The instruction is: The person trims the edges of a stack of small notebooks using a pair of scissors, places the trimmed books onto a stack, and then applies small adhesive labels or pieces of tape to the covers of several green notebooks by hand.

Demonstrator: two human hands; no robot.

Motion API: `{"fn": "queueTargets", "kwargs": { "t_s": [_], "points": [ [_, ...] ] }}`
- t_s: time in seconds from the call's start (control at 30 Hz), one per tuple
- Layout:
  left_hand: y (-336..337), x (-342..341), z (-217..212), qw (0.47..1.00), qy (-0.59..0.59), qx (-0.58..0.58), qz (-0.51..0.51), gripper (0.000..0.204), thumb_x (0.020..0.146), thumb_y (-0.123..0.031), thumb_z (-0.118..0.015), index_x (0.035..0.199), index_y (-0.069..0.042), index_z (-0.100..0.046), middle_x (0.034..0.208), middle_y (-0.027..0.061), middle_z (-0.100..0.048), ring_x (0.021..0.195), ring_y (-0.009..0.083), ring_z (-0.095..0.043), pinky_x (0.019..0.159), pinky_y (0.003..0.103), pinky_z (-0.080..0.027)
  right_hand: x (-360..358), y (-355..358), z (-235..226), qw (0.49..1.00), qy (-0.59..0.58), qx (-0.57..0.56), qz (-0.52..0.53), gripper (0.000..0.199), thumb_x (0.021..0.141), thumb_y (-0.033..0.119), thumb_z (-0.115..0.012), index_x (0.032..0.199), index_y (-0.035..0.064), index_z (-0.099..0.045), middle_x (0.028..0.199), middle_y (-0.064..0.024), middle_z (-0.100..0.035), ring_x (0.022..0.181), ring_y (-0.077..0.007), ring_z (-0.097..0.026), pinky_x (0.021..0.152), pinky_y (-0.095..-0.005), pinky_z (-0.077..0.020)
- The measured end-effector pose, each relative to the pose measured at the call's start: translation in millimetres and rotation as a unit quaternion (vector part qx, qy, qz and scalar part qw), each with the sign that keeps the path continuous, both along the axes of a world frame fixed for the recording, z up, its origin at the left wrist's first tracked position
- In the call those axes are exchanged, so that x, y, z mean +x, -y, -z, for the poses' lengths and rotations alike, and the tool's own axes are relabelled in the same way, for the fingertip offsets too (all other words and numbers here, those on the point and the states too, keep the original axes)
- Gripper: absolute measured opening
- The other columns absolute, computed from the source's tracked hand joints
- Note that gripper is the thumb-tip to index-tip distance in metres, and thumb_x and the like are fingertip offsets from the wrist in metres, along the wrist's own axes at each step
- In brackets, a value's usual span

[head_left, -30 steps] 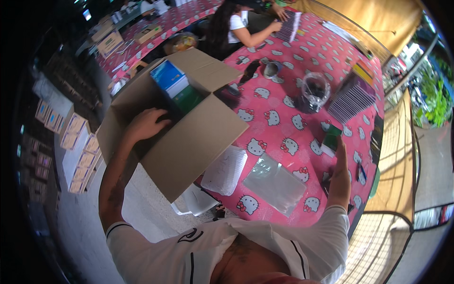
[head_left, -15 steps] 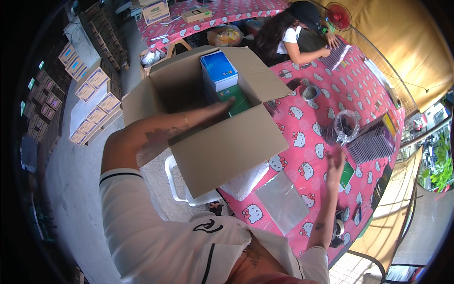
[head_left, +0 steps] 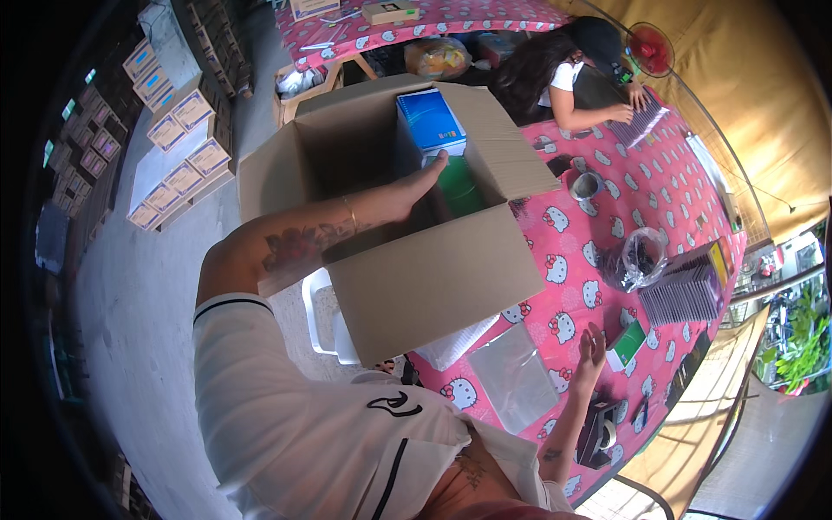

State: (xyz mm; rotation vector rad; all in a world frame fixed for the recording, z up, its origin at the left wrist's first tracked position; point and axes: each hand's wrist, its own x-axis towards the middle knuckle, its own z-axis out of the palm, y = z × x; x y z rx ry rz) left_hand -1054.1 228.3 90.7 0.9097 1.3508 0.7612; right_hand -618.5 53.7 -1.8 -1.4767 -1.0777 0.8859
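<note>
left grip (head_left: 407, 192) reaches into cardboard box (head_left: 433, 277), touching green packet (head_left: 459, 186).

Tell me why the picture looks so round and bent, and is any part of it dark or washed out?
Head view: the fisheye lens bends straight edges, so the pink table curves and a black rim rings the frame; the inside of the cardboard box lies in shadow around the left hand; daylight brightens the right edge near the right hand.

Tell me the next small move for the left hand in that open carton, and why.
Probably close the left hand on the green packet inside the cardboard box. Its open fingers already reach to the packet, beside the blue box, with nothing gripped. The right hand rests open on the pink table.
</note>
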Motion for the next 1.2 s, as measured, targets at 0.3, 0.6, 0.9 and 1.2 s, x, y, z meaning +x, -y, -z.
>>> {"fn": "queueTargets", "kwargs": {
  "t_s": [0.3,0.6,0.9,1.2],
  "points": [
    [-21,-5,45,1.000,0.019,0.014,0.002,0.083,0.081,-0.056,-0.066,0.140,-0.002,-0.042,0.141,0.0168,-0.043,0.131,0.0300,-0.039,0.107,0.046,-0.033,-13,-9,11,0.999,0.002,-0.008,-0.045,0.045,0.096,0.026,-0.061,0.131,0.0007,-0.053,0.124,-0.0102,-0.058,0.115,-0.0205,-0.054,0.098,-0.0373,-0.0424],
    [19,-17,-16,0.996,0.086,-0.022,-0.027,0.068,0.077,-0.047,-0.073,0.127,-0.004,-0.055,0.116,0.0135,-0.064,0.106,0.0267,-0.062,0.093,0.044,-0.048,-34,4,-1,0.997,-0.020,-0.017,-0.067,0.038,0.096,0.018,-0.061,0.128,-0.0002,-0.052,0.125,-0.0099,-0.058,0.115,-0.0211,-0.056,0.099,-0.0349,-0.0426],
    [71,-13,-141,0.945,0.252,0.205,-0.032,0.054,0.092,-0.032,-0.061,0.134,-0.002,-0.048,0.123,0.0103,-0.061,0.114,0.0233,-0.060,0.099,0.041,-0.048,-102,-8,-113,0.942,-0.194,0.118,-0.247,0.061,0.097,0.029,-0.057,0.147,0.0036,-0.033,0.136,-0.0133,-0.049,0.124,-0.0244,-0.049,0.105,-0.0396,-0.0363],
    [87,163,-134,0.913,0.090,0.255,0.305,0.063,0.088,-0.034,-0.070,0.135,-0.002,-0.044,0.121,0.0139,-0.056,0.107,0.0179,-0.059,0.089,0.033,-0.049,-90,-6,-154,0.958,-0.189,0.107,-0.185,0.093,0.084,0.039,-0.071,0.154,0.0078,-0.017,0.131,-0.0165,-0.046,0.119,-0.0280,-0.049,0.102,-0.0432,-0.0391]
  ]
}}
